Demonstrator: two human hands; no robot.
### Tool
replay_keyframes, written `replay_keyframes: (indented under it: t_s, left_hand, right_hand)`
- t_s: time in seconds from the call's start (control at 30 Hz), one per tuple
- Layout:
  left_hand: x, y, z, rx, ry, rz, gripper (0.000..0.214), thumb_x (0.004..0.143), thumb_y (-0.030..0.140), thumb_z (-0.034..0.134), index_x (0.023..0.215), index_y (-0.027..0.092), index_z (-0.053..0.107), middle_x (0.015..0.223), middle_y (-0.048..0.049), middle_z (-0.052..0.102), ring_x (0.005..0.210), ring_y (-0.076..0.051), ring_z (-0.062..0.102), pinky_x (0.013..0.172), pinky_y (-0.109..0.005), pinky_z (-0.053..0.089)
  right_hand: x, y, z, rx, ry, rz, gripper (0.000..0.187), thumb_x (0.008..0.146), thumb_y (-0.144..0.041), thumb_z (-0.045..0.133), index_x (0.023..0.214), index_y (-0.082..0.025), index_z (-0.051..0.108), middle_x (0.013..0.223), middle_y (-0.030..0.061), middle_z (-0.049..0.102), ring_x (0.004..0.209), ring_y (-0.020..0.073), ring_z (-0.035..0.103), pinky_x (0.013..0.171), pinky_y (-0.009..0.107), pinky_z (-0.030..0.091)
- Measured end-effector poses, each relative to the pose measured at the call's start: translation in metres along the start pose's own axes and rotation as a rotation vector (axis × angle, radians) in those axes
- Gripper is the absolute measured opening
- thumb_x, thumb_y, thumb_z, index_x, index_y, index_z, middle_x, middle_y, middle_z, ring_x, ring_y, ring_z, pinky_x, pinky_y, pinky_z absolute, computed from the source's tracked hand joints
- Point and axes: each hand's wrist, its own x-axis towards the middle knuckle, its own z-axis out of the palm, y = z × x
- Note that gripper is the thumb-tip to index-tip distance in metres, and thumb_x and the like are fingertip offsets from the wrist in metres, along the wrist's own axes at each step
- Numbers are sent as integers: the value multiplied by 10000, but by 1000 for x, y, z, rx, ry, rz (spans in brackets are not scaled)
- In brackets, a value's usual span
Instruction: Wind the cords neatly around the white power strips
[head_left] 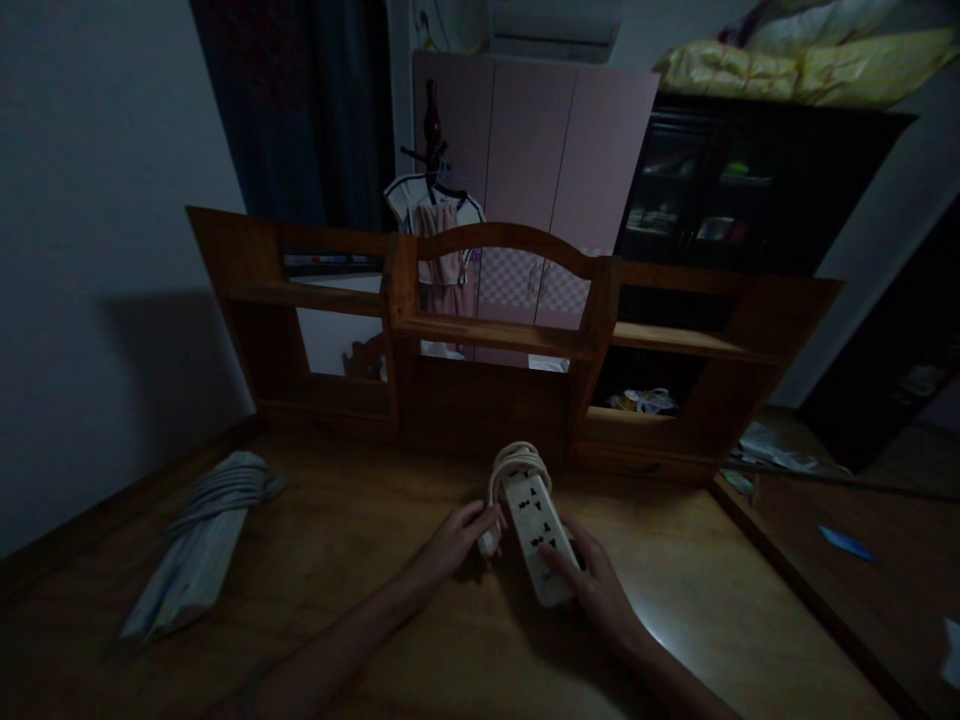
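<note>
A white power strip point(534, 540) is held tilted over the wooden desktop, its sockets facing up toward me. My right hand point(596, 580) grips its near end, thumb on top and fingers along the right side. The cord point(521, 460) is wound in several loops around the far end. My left hand point(469, 530) is closed on the cord's plug point(489, 541), just left of the strip. On the left of the desk lies a second long white object point(195, 570), with a grey cord point(229, 490) wrapped around its far end; it looks like another power strip.
A wooden shelf unit point(495, 340) stands along the desk's back edge. White plastic bags point(645, 401) show through its right opening. The wall point(112, 300) borders the desk at left. To the right, a lower brown surface point(847, 600) holds a blue packet point(846, 543).
</note>
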Motion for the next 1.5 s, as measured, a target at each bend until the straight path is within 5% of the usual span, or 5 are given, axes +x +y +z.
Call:
replay_keyframes:
  t_s: [0.33, 0.63, 0.9, 1.17, 1.5]
  left_hand:
    - [-16, 29, -4, 48, 508, 301, 368, 745, 516, 679, 803, 155, 728, 637, -6, 615, 495, -82, 490, 412, -157, 352]
    - [-1, 37, -32, -278, 404, 174, 418, 764, 522, 666, 937, 141, 673, 560, 21, 590, 374, -77, 493, 324, -153, 360]
    - [11, 32, -51, -620, 430, 88, 173, 857, 246, 628, 996, 149, 658, 907, -42, 718, 676, -109, 676, 622, -188, 573]
    - [13, 25, -55, -715, 405, 76, 179, 872, 149, 542, 1013, 98, 639, 991, -111, 701, 907, -181, 688, 849, -282, 568]
    - [15, 19, -52, -598, 447, 50, 151, 831, 155, 561, 959, 125, 635, 986, -119, 689, 944, -201, 674, 842, -302, 557]
  right_hand:
    - [-9, -2, 1, -214, -85, -72, 431, 861, -431, 558, 1229, -207, 567, 1015, 59, 685, 871, 246, 626, 744, 317, 485]
    - [-11, -4, -5, -311, -122, -99, 402, 848, -388, 583, 1210, -214, 594, 999, 44, 698, 833, 235, 633, 709, 287, 466]
    - [-17, -10, -1, -347, -182, -120, 411, 852, -390, 590, 1235, -241, 587, 1007, 25, 700, 814, 223, 629, 692, 271, 449]
    - [-17, -12, -1, -332, -189, -129, 432, 847, -397, 579, 1249, -237, 582, 962, 26, 708, 757, 219, 624, 653, 267, 446]
    - [-13, -8, -1, -70, -95, -51, 380, 829, -376, 593, 1164, -199, 623, 999, 45, 688, 883, 252, 617, 736, 304, 469]
